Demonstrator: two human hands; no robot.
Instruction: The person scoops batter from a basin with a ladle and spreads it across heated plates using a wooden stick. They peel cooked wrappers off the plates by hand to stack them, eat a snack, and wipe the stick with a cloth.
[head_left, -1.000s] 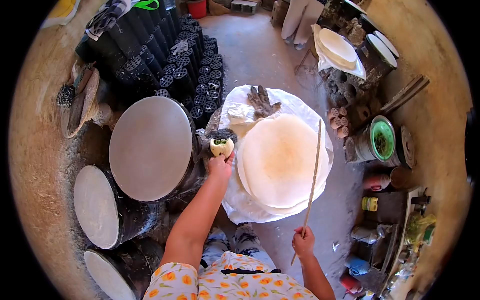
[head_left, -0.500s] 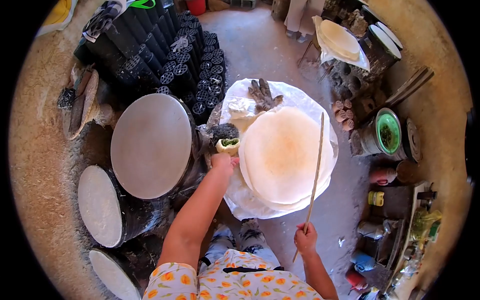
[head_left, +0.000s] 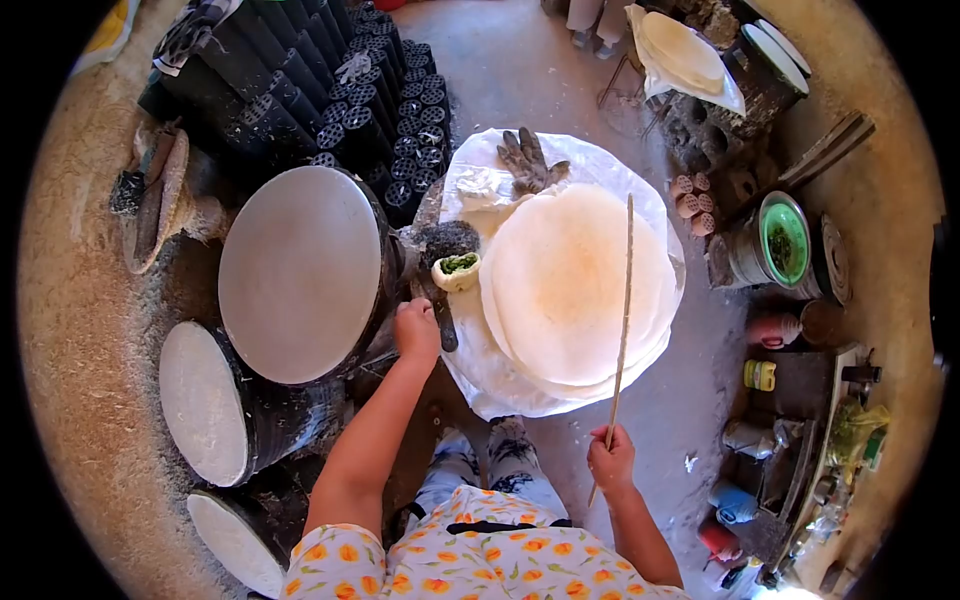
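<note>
Rough-walled room, loads of dark perforated cylinders (head_left: 372, 118) piled beyond the flatbread stack (head_left: 575, 290), off to its left. Right hand (head_left: 611, 457) is gripping a thin stick (head_left: 625, 325) angled over the stack's right side. Left hand (head_left: 416, 328) is curled, left of the stack, can't tell if it's holding anything. Green-filled bun (head_left: 457, 273) sits just beside the stack's left edge.

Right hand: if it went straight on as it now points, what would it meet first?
Probably the near edge of the white sheet under the flatbread stack; depth is unclear, so the right hand could pass above.
</note>
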